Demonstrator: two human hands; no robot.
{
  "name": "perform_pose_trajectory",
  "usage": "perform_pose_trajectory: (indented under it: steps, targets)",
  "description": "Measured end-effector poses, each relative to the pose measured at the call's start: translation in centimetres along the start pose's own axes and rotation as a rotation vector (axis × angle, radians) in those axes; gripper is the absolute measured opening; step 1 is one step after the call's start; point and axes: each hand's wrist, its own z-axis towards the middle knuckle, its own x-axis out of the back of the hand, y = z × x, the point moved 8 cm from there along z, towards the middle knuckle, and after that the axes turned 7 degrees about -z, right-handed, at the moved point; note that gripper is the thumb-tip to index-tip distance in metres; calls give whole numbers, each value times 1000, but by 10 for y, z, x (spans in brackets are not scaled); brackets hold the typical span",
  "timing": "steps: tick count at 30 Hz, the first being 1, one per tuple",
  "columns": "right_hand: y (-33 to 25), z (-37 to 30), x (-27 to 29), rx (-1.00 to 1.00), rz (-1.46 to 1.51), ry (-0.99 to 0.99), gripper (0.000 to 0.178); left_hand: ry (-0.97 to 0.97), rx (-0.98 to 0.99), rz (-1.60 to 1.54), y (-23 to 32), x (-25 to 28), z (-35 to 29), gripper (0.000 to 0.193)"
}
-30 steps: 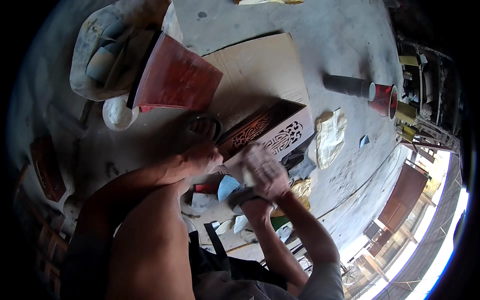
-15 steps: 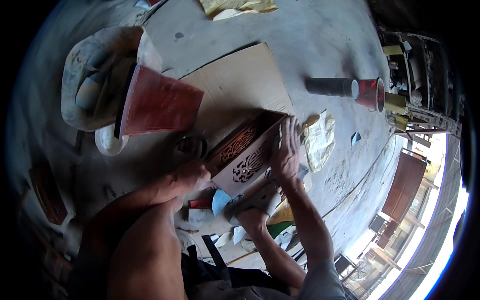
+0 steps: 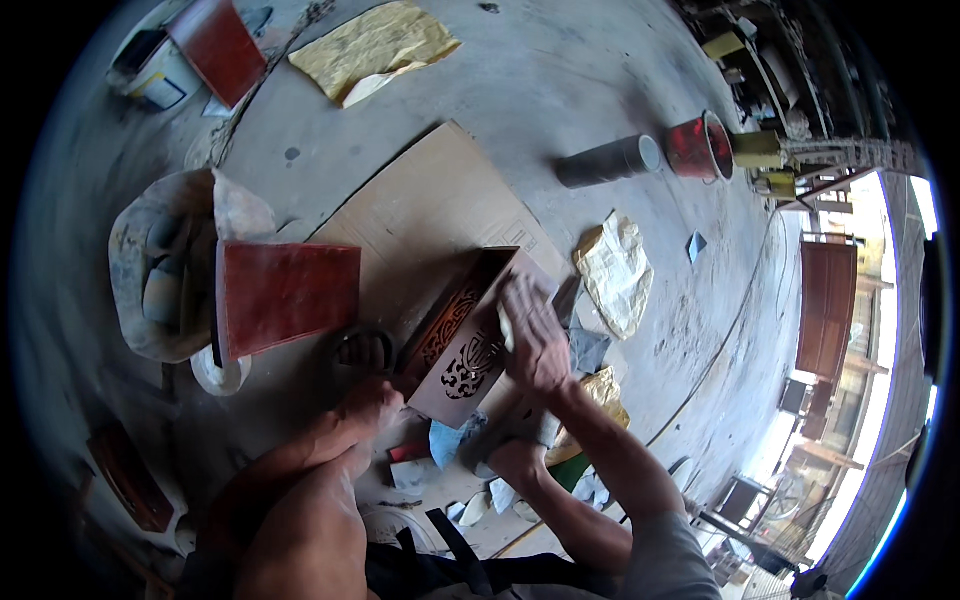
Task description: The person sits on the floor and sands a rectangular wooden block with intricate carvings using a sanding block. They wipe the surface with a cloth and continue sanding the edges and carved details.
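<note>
A brown wooden box (image 3: 462,385) with carved openwork sides stands tilted across my view, its long opening facing up and left. My left hand (image 3: 372,405) is closed at its near left corner, the fingertips partly hidden. On the smooth outer panel, beside the cut-out pattern, my right hand (image 3: 535,340) presses down with its fingers stretched out. The pale yellow edge of a thin sheet (image 3: 506,327) shows under that palm; most of it is covered. Beneath the box lies a flattened cardboard sheet (image 3: 420,190).
Left of the box, a red-brown wooden piece (image 3: 290,298) leans by a whitish sack (image 3: 135,270). Crumpled yellowish paper (image 3: 612,270) lies to the right. Farther off are a dark cylinder (image 3: 605,163) and a red bucket (image 3: 692,150). Near my foot lie a blue scrap (image 3: 450,440) and several smaller pieces.
My right hand has slid back from the box's far end toward the cut-out pattern. My left hand keeps its place at the near corner. The whole view has shifted.
</note>
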Motion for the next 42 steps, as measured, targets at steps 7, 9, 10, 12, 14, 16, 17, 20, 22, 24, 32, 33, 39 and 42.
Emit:
perform_pose_trajectory:
  steps: [7,9,10,12,14,16,17,20,22,24,32,33,39,42]
  targets:
    - [-9,-12,1,50,-13,-28,77,-182,254,-18,-25,-22,-6,21]
    - [20,3,6,-50,-52,-9,76,-136,181,1,-23,-16,-7,21]
    - [24,8,10,-93,-59,19,76,-128,160,10,-22,-17,-5,20]
    - [17,2,8,-104,-20,64,74,-125,128,17,-21,-18,0,20]
    - [-13,-18,0,1,33,27,71,-124,117,24,-22,-16,-1,20]
    - [-4,-15,7,17,-23,-9,70,-120,112,33,-21,-14,-3,20]
    - [11,-9,10,8,-32,32,69,-120,106,33,-20,-14,-2,19]
    - [22,6,9,-110,-40,88,69,-125,107,39,-21,-16,-6,19]
    - [-5,-11,-1,-37,14,71,70,-130,104,46,-23,-17,-6,19]
    - [-11,-21,-3,62,-10,-11,73,-132,98,48,-23,-18,-5,19]
    - [-15,-13,1,77,-19,11,70,-127,92,57,-23,-19,-8,18]
    - [-14,-14,5,119,-36,-25,69,-122,86,57,-23,-20,-8,17]
    - [-11,-20,-14,0,-6,41,83,-110,68,53,-19,-21,-2,17]
    - [-57,-32,-8,190,53,-100,81,-96,68,52,-20,-18,-4,16]
